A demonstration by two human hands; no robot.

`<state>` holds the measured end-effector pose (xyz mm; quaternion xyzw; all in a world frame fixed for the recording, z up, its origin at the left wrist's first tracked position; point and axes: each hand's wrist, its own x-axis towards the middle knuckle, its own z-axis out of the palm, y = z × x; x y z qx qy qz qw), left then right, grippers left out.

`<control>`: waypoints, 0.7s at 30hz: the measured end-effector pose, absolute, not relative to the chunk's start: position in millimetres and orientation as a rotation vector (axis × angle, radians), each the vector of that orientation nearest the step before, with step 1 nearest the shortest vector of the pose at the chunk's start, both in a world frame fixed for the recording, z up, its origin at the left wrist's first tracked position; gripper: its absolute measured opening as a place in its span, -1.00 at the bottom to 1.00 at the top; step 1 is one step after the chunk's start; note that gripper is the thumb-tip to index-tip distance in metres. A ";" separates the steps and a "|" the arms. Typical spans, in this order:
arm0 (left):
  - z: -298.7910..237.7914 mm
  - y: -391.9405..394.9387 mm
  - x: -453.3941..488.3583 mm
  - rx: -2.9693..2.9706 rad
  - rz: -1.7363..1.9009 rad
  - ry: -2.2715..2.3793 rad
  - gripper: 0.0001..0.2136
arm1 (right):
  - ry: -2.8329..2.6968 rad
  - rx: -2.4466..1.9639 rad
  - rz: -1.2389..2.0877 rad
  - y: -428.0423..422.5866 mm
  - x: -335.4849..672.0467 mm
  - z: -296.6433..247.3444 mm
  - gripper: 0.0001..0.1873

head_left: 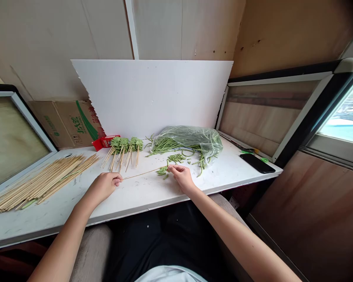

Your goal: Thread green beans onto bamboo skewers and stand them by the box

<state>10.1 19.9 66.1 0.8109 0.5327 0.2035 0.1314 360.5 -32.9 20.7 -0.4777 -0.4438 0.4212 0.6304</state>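
My left hand (106, 185) is closed around the near end of a thin bamboo skewer (139, 173) that lies across the white table (129, 199). At the skewer's far tip, my right hand (181, 175) pinches short green bean pieces (162, 170). A small heap of cut bean pieces (176, 158) lies just beyond my right hand. Several finished bean skewers (124, 147) lie fanned out behind my left hand.
A clear plastic bag of long green beans (191, 140) sits at the back right. A big pile of bare skewers (42, 181) lies on the left. Also there: a black phone (257, 163) at the right edge, a red packet (105, 141), a cardboard box (66, 123), and a white board (153, 94) against the wall.
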 end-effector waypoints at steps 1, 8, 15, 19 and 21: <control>65.9 20.3 10.5 2.339 0.596 1.531 -0.78 | -1.014 -1.097 0.960 -33.0 361.0 21.5 -0.54; 68.1 19.5 14.4 2.249 0.653 1.478 -0.72 | -1.056 -1.067 0.859 -30.2 368.6 26.5 -0.57; 70.2 17.7 16.9 2.232 0.667 1.467 -0.71 | -1.034 -1.107 0.851 -32.3 369.3 31.0 -0.53; 72.4 16.2 18.1 2.246 0.676 1.466 -0.72 | -1.012 -1.090 0.894 -33.5 369.2 33.2 -0.51; 72.8 15.7 18.1 2.261 0.688 1.460 -0.72 | -0.997 -1.065 0.928 -33.2 369.4 33.8 -0.50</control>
